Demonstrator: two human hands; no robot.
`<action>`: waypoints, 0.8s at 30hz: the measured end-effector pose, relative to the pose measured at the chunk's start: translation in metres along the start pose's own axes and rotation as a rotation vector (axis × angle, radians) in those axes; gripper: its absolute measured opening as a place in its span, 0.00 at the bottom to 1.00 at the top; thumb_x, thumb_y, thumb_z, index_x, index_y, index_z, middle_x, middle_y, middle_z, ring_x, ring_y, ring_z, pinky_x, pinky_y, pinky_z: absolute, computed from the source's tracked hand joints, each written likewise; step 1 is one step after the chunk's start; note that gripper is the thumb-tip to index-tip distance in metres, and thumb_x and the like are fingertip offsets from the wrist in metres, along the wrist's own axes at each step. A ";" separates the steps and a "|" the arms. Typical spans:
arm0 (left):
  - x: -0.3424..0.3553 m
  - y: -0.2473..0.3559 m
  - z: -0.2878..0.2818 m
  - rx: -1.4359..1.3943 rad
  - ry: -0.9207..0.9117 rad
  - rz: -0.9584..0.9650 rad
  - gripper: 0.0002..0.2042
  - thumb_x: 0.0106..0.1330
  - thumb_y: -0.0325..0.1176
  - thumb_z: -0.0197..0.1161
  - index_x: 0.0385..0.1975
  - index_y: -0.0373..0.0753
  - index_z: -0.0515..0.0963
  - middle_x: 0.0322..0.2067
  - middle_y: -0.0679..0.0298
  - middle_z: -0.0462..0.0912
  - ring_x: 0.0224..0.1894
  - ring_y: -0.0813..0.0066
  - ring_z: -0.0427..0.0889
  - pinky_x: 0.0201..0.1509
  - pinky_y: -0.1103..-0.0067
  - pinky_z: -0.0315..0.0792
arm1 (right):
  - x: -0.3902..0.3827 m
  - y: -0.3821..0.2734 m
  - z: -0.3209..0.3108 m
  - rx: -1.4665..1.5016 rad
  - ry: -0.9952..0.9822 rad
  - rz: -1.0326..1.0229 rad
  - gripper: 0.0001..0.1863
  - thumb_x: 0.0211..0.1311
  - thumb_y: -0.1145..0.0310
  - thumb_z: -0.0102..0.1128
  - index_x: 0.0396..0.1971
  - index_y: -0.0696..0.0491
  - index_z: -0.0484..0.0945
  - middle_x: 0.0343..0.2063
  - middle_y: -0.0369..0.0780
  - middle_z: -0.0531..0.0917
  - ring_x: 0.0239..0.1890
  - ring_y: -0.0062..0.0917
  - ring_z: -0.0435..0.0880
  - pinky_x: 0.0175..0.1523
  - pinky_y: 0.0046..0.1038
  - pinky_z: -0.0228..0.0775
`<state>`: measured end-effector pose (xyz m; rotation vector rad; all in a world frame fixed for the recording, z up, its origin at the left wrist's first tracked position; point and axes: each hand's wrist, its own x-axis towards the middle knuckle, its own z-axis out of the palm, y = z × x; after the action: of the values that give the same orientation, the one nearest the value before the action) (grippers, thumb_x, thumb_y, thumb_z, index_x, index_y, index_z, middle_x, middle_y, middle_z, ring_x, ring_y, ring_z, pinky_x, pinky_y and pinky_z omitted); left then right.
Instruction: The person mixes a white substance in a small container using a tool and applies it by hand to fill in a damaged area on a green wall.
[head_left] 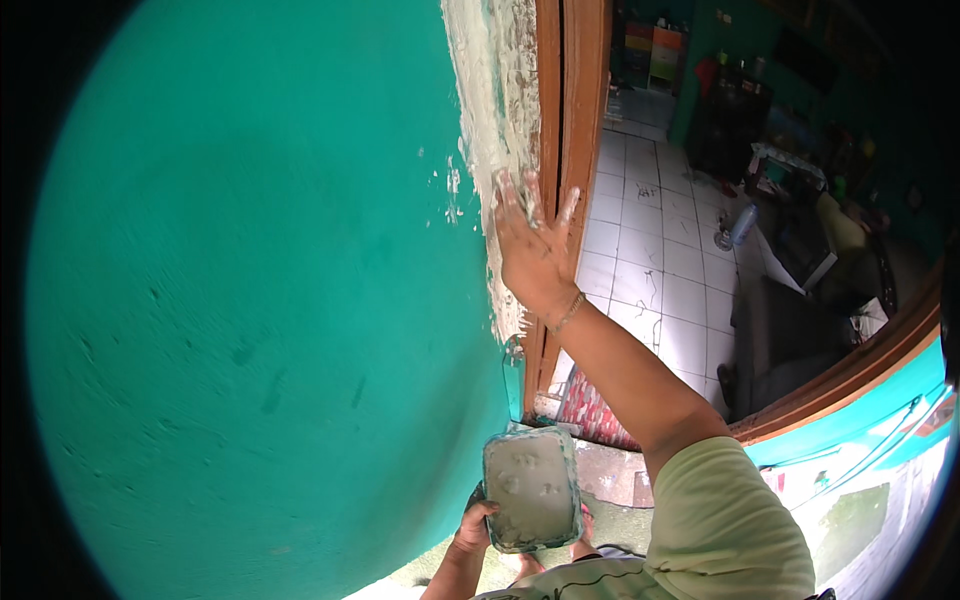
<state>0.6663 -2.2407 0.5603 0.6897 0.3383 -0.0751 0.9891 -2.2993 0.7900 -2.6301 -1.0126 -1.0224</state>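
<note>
My right hand (535,250) reaches up to the strip of off-white plaster (490,95) on the wall's edge beside the wooden door frame (582,90). Its fingers are spread and smeared with plaster, and they touch the strip; no tool shows in them. Low down, my left hand (476,522) grips the left side of a rectangular tub (578,490), its thumb over the rim. Wet greyish-white plaster (532,480) fills much of the tub. The left hand's other fingers are hidden beneath the tub.
A green wall (260,250) fills the left, with plaster specks near the strip. Through the doorway lie a white tiled floor (660,240), a red patterned mat (595,410), a plastic bottle (743,224) and a dark chair (780,340). A doorstep (615,472) lies beyond the tub.
</note>
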 end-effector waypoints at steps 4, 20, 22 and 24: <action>-0.001 0.008 0.007 -0.037 -0.043 0.013 0.31 0.48 0.30 0.58 0.58 0.32 0.67 0.50 0.54 0.77 0.51 0.59 0.77 0.56 0.65 0.73 | 0.001 0.001 -0.017 0.064 0.172 0.025 0.29 0.58 0.79 0.44 0.63 0.61 0.63 0.70 0.49 0.53 0.73 0.49 0.43 0.68 0.68 0.23; 0.009 -0.001 0.000 -0.071 -0.038 -0.022 0.31 0.48 0.31 0.59 0.58 0.32 0.67 0.49 0.53 0.76 0.50 0.58 0.77 0.56 0.64 0.73 | -0.006 -0.008 -0.022 0.202 0.256 0.043 0.31 0.52 0.73 0.55 0.60 0.64 0.67 0.68 0.51 0.59 0.73 0.50 0.46 0.71 0.59 0.32; 0.007 -0.002 -0.003 -0.094 -0.017 -0.065 0.31 0.48 0.31 0.59 0.57 0.33 0.67 0.49 0.54 0.76 0.51 0.58 0.77 0.56 0.63 0.73 | 0.015 -0.018 -0.044 0.598 0.417 -0.028 0.30 0.58 0.72 0.50 0.62 0.65 0.63 0.68 0.53 0.58 0.72 0.51 0.47 0.73 0.50 0.34; 0.005 -0.002 -0.001 -0.076 0.017 -0.070 0.31 0.48 0.31 0.59 0.57 0.33 0.67 0.49 0.54 0.76 0.51 0.58 0.77 0.57 0.63 0.73 | 0.032 -0.030 -0.044 0.911 0.492 -0.034 0.29 0.64 0.70 0.45 0.63 0.67 0.60 0.68 0.55 0.57 0.71 0.51 0.49 0.74 0.43 0.38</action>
<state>0.6702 -2.2415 0.5563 0.6034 0.3800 -0.1228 0.9636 -2.2747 0.8407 -1.5450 -1.0516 -0.8545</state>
